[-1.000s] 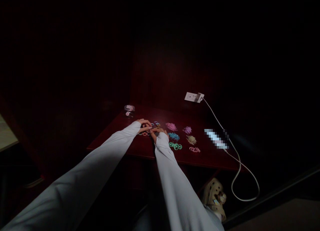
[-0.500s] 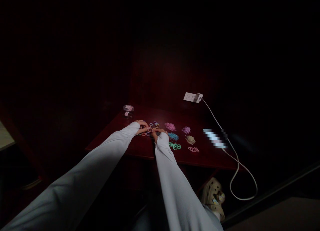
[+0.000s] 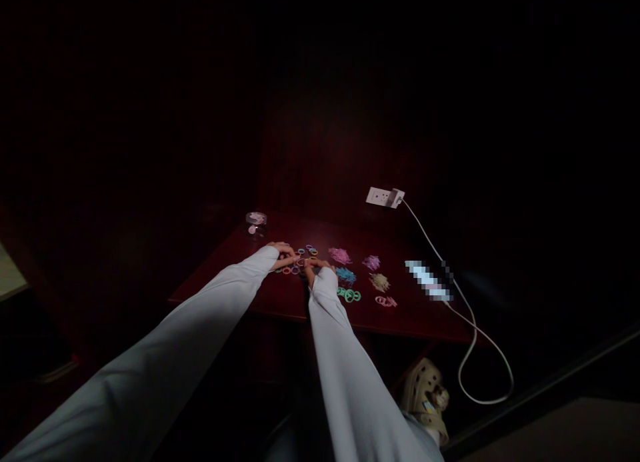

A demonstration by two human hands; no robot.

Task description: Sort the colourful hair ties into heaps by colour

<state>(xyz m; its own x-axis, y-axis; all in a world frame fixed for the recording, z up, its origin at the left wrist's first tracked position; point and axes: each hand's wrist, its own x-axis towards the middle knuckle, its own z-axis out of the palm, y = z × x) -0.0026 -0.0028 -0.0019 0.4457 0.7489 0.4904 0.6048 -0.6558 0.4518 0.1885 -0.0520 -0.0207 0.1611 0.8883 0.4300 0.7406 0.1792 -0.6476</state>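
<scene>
Small coloured hair ties (image 3: 287, 271) lie loose on the dark red table (image 3: 280, 301), around and between my hands. My left hand (image 3: 284, 251) reaches in from the left, thumb and fingers drawn together low over these rings. Close on its right, my right hand (image 3: 320, 265) has its fingers bent and its fingertips towards the left ones. Whatever the fingertips of either hand hold is too small and dark to make out. Right of my hands lie a pink pile (image 3: 340, 255), a blue pile (image 3: 346, 275) and several green hair ties (image 3: 349, 295).
Farther right are a purple pile (image 3: 371, 262), a beige pile (image 3: 380, 282) and pink hair ties (image 3: 385, 302). A clear jar (image 3: 257, 225) stands at the back left. A blurred-out phone-like device (image 3: 427, 280) has a white cable (image 3: 474, 315) running to a wall socket (image 3: 379, 197).
My hands stay nearly in place over the loose hair ties, with only small finger movements. The whole view has shifted slightly.
</scene>
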